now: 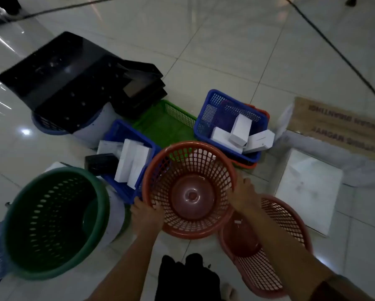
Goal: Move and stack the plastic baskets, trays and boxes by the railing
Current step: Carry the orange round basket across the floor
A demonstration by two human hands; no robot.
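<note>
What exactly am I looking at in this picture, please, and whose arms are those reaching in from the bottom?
There is no machine here. The single picture comes from a wide-angle camera worn on a person's head, looking down, so the arms are that person's own. The left hand and the right hand grip opposite sides of the rim of a round red basket, which has nothing in it. Below the right arm lies a second red basket. To the left is a round green basket. Further back on the tiled floor sit a flat green tray, two blue baskets holding white boxes, and a pile of black trays. On the right is a cardboard sheet with printed lettering.
</note>
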